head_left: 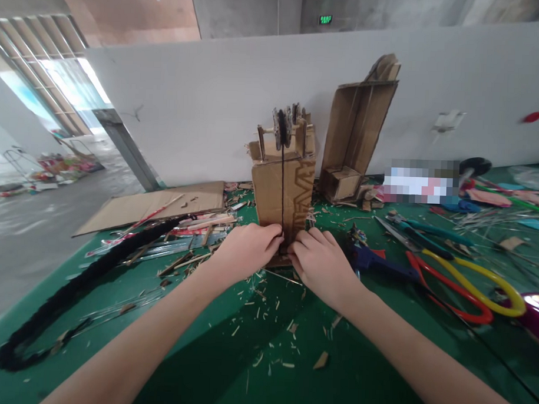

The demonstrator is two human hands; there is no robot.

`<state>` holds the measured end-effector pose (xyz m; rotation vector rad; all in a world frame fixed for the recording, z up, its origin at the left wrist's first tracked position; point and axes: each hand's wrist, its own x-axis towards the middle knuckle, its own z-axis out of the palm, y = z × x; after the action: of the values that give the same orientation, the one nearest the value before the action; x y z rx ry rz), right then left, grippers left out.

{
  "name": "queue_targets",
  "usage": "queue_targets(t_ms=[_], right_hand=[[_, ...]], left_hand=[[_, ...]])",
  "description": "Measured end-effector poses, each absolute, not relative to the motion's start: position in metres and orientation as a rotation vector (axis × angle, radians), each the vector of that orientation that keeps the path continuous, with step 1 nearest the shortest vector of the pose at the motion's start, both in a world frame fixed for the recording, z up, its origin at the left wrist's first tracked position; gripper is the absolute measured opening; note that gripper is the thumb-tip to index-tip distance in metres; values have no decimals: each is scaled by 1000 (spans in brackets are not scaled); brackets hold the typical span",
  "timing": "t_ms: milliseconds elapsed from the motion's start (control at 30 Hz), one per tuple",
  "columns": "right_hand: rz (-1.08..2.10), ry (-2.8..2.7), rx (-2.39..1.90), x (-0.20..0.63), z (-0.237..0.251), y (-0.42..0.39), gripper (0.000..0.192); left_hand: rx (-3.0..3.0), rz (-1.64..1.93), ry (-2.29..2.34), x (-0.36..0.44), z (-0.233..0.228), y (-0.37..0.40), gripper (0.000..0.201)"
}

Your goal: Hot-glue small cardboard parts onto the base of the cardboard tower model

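Observation:
A tall cardboard box structure stands on the green table in front of me. On its top sits a pulley-like wheel on a stick axle between cardboard posts. A black cord hangs from the wheel down the box's front face to my hands. My left hand is closed, thumb and index finger pinching around the cord near the box's foot. My right hand is closed at the box's lower right edge, beside the cord; what its fingertips grip is hidden. Under my fingers lies the cardboard base.
An open cardboard form leans against the white partition. Right lie scissors with red and yellow handles, a dark blue glue-gun-like tool and pliers. Left are a fuzzy black strip, a flat cardboard sheet and sticks. Scraps litter the table.

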<state>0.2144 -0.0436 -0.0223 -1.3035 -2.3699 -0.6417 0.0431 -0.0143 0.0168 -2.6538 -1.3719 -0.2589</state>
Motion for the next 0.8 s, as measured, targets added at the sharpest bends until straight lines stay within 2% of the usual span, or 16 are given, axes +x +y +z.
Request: queue_targets(t_ms=[333,800], right_hand=[[-635,-2371,-1329,213,-22,-44,10],[-503,-2331,-1263,206,-23,-46,17]], left_hand=[[-2568,-279,-1412,45,11,-16,35],[-2562,-251,-1421,46,12,-17,36]])
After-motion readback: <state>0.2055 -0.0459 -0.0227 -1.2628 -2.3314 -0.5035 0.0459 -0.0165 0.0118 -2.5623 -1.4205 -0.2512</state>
